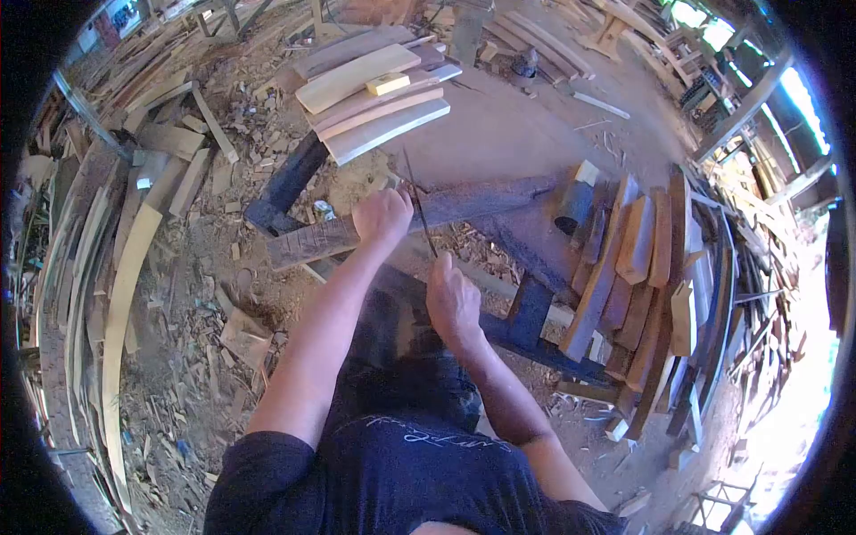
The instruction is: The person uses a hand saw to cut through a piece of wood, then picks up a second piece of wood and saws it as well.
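Observation:
My right hand [454, 301] is wrapped round the near end of a long, thin, dark blade-like tool [421, 204]. The tool points away from me and crosses over a dark, weathered beam [499, 197]. Just left of the blade, my left hand [383, 217] is closed in a fist on top of the beam. What its fingers grip, if anything, is hidden. Several line-like marks run across the beam's left part [312, 243].
Stacked planks [361, 78] with a small yellow block [388, 85] lie ahead. Right of the beam are a dark cylinder [572, 209] and a pile of curved wooden pieces [635, 241]. Wood chips [192, 357] litter the ground, with long boards [125, 303] at left.

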